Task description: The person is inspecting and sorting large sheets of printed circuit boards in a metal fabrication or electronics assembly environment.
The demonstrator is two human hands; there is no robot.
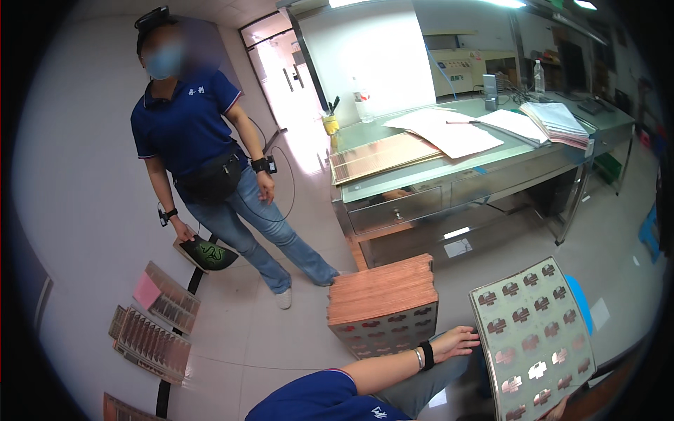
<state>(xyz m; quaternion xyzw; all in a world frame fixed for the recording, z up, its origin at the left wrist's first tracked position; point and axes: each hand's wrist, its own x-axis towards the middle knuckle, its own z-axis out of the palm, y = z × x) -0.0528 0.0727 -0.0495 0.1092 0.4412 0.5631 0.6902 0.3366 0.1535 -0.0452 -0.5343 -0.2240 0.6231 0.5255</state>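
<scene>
A flat grey-green panel [530, 337] with rows of copper-coloured patterns stands tilted at the lower right. My right hand [558, 409] grips its bottom edge, with most of that hand hidden. Beside the panel's left edge is my left hand [455, 344], its fingers stretched out and holding nothing; whether the fingertips touch the edge I cannot tell. Just left of the panel, a thick stack of copper-edged panels [382, 291] sits low down, its front face bearing similar patterns.
A glass-topped metal desk [519, 165] carries papers [449, 137], a copper-toned panel [386, 158] and bottles. At the left a person [186, 105] stands holding a dark mat [209, 254]. More panels [151, 340] lean against the wall. A blue stool [579, 302] is partly behind my panel.
</scene>
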